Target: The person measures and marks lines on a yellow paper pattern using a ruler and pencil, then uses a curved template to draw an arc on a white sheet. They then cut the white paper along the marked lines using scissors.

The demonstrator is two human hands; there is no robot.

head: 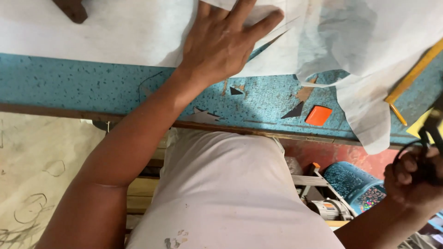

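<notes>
While we look down past our own white shirt (221, 184), our left hand (226, 41) lies flat on the white fabric (115, 32), its fingers spread and pressing the sheet against the blue speckled table (83, 87). That fabric covers the far part of the table, and at the right it bunches into loose folds that hang over the near edge. Our right hand (413, 182) sits low at the right border, off the table, fingers curled shut through the loops of one pair of black scissors (431, 138); how the blades stand we cannot tell, since they run out of view. On the bare blue surface we count one orange chalk block (318, 115), two small dark triangular scraps (294, 111) and one pale scrap near the front edge. One yellow ruler (413, 74) lies slantwise at the right, with one yellow pencil (398, 114) just beside its lower end. Below the table we see one blue patterned stool (353, 182) and one small motor (330, 208) near it.
</notes>
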